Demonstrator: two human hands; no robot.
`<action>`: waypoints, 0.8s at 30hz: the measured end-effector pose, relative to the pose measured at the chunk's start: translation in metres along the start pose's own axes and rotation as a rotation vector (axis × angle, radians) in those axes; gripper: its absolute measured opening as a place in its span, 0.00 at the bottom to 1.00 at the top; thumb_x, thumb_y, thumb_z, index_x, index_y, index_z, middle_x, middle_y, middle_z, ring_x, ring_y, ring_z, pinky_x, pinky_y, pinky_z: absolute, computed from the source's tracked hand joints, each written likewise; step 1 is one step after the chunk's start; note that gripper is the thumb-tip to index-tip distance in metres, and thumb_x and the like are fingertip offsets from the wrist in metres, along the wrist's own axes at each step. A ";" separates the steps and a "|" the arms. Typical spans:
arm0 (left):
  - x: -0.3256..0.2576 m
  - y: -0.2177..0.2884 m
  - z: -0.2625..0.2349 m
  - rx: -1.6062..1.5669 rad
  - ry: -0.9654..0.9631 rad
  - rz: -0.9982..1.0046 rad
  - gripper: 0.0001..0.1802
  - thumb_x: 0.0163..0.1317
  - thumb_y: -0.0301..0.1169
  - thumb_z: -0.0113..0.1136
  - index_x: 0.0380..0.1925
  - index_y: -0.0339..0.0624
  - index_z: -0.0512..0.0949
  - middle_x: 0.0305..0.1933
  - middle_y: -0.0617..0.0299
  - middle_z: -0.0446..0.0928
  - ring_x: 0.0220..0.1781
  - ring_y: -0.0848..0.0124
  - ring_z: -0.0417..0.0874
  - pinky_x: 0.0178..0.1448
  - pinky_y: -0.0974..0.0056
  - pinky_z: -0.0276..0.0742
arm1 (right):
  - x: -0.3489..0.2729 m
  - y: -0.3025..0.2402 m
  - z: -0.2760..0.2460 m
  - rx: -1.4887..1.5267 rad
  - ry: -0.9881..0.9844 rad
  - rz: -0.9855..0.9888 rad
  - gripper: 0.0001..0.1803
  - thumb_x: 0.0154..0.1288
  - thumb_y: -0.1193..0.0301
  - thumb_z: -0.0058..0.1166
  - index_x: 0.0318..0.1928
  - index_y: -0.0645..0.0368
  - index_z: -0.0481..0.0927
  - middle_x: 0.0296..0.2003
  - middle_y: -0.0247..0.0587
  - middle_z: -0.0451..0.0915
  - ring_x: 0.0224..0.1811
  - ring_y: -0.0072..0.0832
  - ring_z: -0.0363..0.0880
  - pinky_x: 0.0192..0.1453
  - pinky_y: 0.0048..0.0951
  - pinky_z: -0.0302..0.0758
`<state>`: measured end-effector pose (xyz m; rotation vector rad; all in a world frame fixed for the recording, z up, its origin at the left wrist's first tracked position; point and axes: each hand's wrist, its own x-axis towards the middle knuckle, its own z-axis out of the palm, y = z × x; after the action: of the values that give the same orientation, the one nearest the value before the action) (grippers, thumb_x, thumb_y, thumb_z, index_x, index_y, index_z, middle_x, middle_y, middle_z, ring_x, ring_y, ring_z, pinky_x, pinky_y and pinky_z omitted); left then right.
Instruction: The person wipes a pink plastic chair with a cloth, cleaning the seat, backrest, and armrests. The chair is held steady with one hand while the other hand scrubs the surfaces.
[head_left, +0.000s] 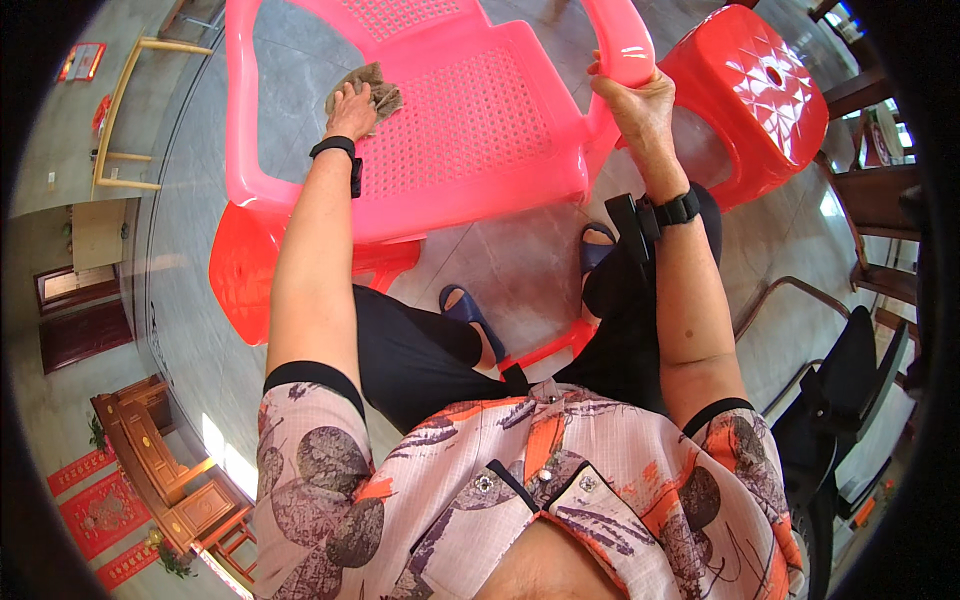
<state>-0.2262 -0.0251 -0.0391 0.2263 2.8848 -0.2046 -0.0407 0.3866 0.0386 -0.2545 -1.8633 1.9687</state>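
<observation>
In front of me stands a pink plastic armchair (465, 120) with a perforated seat, tipped so that the seat faces me. My left hand (352, 108) presses a brown cloth (385, 98) against the left edge of the seat, fingers bent over it. Around the front end of the chair's right armrest, my right hand (640, 105) is closed, thumb on the near side. Part of the chair's back runs out of the picture at the top.
A red stool (770, 90) stands at the right, and another red stool (240, 270) is partly behind the chair at the left. A black folding chair (840, 380) is at the lower right. Wooden furniture (165, 450) lines the left wall. Grey tiles (490, 260) cover the floor.
</observation>
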 end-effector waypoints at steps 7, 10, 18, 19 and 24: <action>-0.072 0.010 0.010 0.025 0.091 0.032 0.27 0.69 0.29 0.50 0.69 0.38 0.70 0.73 0.31 0.63 0.71 0.36 0.69 0.71 0.43 0.71 | 0.007 0.012 0.005 0.000 0.023 -0.078 0.11 0.54 0.76 0.70 0.40 0.62 0.87 0.36 0.31 0.89 0.38 0.16 0.84 0.44 0.23 0.80; -0.125 0.017 0.016 0.004 0.138 0.012 0.20 0.66 0.29 0.52 0.57 0.34 0.77 0.62 0.33 0.71 0.65 0.38 0.73 0.66 0.44 0.75 | 0.009 0.017 0.005 -0.027 0.043 -0.067 0.11 0.54 0.74 0.71 0.39 0.62 0.88 0.34 0.32 0.89 0.36 0.17 0.84 0.42 0.23 0.80; -0.270 0.080 -0.001 -0.234 0.072 0.162 0.24 0.63 0.27 0.54 0.59 0.29 0.76 0.61 0.25 0.72 0.62 0.32 0.74 0.69 0.43 0.72 | 0.011 0.019 0.012 -0.148 0.113 -0.028 0.11 0.55 0.77 0.69 0.41 0.62 0.88 0.36 0.31 0.89 0.39 0.18 0.84 0.47 0.23 0.80; -0.272 0.088 -0.002 -0.260 0.010 0.194 0.26 0.69 0.32 0.51 0.65 0.31 0.72 0.66 0.24 0.68 0.69 0.31 0.68 0.74 0.44 0.67 | 0.010 0.016 0.012 -0.134 0.106 -0.030 0.11 0.55 0.77 0.69 0.41 0.62 0.88 0.36 0.31 0.89 0.39 0.18 0.84 0.47 0.23 0.80; -0.234 0.088 -0.001 -0.227 -0.058 0.189 0.34 0.73 0.37 0.49 0.75 0.33 0.60 0.74 0.19 0.56 0.77 0.26 0.56 0.81 0.43 0.56 | 0.003 0.005 0.010 -0.095 0.069 0.029 0.10 0.55 0.78 0.68 0.40 0.63 0.88 0.36 0.32 0.88 0.39 0.17 0.84 0.46 0.23 0.81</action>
<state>0.0133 0.0296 0.0091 0.4389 2.7770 0.1470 -0.0483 0.3780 0.0346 -0.3747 -1.9217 1.8684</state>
